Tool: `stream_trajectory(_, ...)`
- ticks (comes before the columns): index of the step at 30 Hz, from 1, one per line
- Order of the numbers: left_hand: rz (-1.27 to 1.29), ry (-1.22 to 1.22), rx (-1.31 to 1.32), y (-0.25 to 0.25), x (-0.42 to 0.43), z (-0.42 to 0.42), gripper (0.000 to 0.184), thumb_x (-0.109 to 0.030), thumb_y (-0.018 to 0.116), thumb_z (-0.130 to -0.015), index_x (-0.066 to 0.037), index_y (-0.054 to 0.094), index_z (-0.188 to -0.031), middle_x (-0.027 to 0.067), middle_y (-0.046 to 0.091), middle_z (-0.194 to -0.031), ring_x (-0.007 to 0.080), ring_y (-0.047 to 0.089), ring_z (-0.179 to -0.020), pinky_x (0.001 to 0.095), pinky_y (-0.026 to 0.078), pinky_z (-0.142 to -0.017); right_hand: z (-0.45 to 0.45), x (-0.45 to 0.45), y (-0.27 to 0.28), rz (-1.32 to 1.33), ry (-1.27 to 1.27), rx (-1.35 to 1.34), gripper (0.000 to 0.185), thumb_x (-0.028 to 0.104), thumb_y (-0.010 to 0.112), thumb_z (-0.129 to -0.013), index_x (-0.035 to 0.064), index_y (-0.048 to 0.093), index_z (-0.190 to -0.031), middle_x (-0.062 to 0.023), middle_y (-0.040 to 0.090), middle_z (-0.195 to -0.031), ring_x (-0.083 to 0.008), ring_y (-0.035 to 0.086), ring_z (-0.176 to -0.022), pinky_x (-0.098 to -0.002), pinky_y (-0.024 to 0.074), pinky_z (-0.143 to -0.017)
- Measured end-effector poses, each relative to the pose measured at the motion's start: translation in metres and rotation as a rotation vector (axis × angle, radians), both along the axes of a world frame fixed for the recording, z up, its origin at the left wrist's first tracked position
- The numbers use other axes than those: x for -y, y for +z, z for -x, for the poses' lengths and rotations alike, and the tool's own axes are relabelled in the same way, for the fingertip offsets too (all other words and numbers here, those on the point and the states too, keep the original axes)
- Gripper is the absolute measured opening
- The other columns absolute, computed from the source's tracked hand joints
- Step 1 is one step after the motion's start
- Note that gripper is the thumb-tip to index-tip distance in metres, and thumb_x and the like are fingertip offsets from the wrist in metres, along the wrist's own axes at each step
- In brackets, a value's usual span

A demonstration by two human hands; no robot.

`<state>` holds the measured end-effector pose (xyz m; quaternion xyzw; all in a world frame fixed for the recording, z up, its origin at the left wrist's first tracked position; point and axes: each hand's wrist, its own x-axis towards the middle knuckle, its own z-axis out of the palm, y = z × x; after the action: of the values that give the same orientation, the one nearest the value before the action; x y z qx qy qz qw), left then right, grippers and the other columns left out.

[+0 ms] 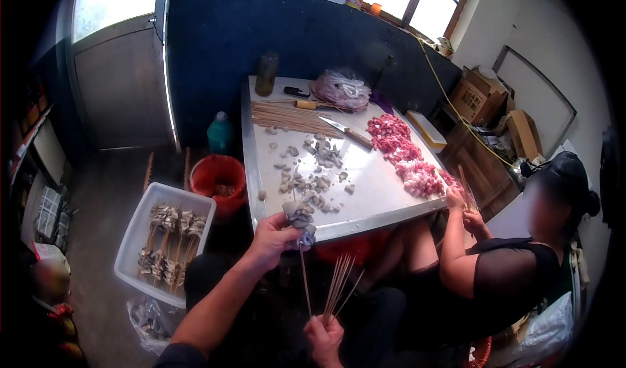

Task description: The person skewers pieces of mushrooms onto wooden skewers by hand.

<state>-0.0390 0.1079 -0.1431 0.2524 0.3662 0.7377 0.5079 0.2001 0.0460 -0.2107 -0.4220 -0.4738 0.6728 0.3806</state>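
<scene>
My left hand is closed on soft grey food pieces, threaded on the upper part of a thin skewer; their exact kind is unclear. Below it, my right hand grips a bundle of bare wooden skewers that fan upward. The loaded skewer's lower end also meets this hand. Just beyond my left hand, loose grey pieces lie scattered over the white tabletop. A row of long skewers and a knife with a wooden handle rest farther back.
At left stands a white plastic bin with loaded skewers inside, beside a red bucket. Chopped pink meat runs along the table's right side. A co-worker sits at right, hands near the meat. A bottle stands at the back.
</scene>
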Motion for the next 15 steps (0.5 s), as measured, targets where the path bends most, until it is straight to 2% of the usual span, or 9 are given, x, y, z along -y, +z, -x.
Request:
stream_trajectory(2, -0.004, -0.002, 0.0, -0.001, -0.001, 0.0, 0.027, 0.001, 0.062, -0.084, 0.0, 0.06, -0.11, 0.0131, 0.068, -0.099, 0.0241, 0.069, -0.085, 0.0371, 0.06, -0.071, -0.002, -0.002, -0.006, -0.021, 0.014, -0.009, 0.014, 0.017, 0.06, -0.092, 0.0037, 0.059, -0.095, -0.0047, 0.061, -0.067, -0.0056, 0.046, -0.049, -0.0175, 0.0349, -0.046)
stream_trajectory(3, -0.005, -0.001, -0.002, -0.001, -0.001, 0.0, 0.027, 0.001, 0.062, -0.084, 0.0, 0.06, -0.11, 0.0131, 0.068, -0.098, 0.0242, 0.069, -0.085, 0.0368, 0.06, -0.071, -0.001, -0.002, -0.004, -0.022, 0.014, -0.009, 0.014, 0.017, 0.06, -0.092, 0.0037, 0.059, -0.095, -0.0047, 0.061, -0.067, -0.0056, 0.046, -0.049, -0.0175, 0.0349, -0.046)
stream_trajectory(5, -0.005, 0.001, -0.004, -0.001, -0.001, 0.0, 0.027, 0.001, 0.062, -0.084, 0.0, 0.061, -0.11, 0.0131, 0.068, -0.098, 0.0242, 0.069, -0.085, 0.0365, 0.06, -0.071, 0.002, -0.002, 0.003, 0.016, -0.015, -0.054, 0.01, 0.009, 0.065, -0.088, 0.0051, 0.057, -0.092, -0.0053, 0.061, -0.067, -0.0067, 0.047, -0.049, -0.0179, 0.0359, -0.045)
stream_trajectory(11, -0.001, 0.001, 0.01, -0.001, -0.001, -0.002, 0.026, 0.001, 0.063, -0.084, 0.0, 0.061, -0.11, 0.013, 0.068, -0.098, 0.0248, 0.069, -0.085, 0.0367, 0.06, -0.071, 0.006, -0.002, 0.003, 0.007, -0.021, -0.002, 0.01, 0.011, 0.064, -0.09, 0.0051, 0.057, -0.094, -0.0045, 0.061, -0.067, -0.0069, 0.049, -0.05, -0.0175, 0.0362, -0.046)
stream_trajectory(15, -0.005, -0.034, 0.017, 0.001, 0.0, -0.003, 0.024, 0.001, 0.06, -0.086, 0.001, 0.059, -0.111, 0.0125, 0.067, -0.1, 0.022, 0.068, -0.085, 0.035, 0.06, -0.074, 0.009, 0.0, 0.005, 0.022, -0.044, -0.013, 0.009, 0.011, 0.064, -0.09, 0.0051, 0.057, -0.093, -0.004, 0.061, -0.067, -0.0069, 0.049, -0.05, -0.0173, 0.0363, -0.046)
